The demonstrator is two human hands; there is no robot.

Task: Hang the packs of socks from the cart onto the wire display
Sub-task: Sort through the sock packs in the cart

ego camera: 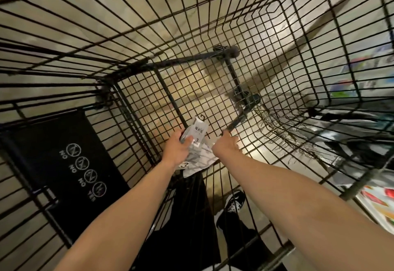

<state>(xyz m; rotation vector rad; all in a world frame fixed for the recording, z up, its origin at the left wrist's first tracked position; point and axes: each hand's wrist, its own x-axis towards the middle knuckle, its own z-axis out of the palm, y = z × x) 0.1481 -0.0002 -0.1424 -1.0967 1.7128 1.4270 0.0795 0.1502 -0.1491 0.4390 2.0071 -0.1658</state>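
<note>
Two bare hands reach deep into a black wire cart [298,62], seen from my remote feed looking straight down through its mesh bottom. The left hand [178,149] grips a grey-and-white pack of socks [197,131], its thumb curled across the pack's front and the pack's small dark hook pointing away from the person. The pack sits low in the cart, just above the mesh bottom, near its middle.

More pale packs [199,161] lie crumpled on the cart bottom between and under the two wrists. The right hand [226,146] is just beside the left, knuckles up and fingers bent downward out of sight; I cannot tell whether they grasp anything.

At left, a black child-seat flap [70,164] printed with round icons and the words NO and YES leans against the cart's near end. Through the mesh I see a tan tiled floor [191,25], black trousers and a black-and-white shoe [233,203]. Blurred colourful goods [375,202] show beyond the cart's right side.
</note>
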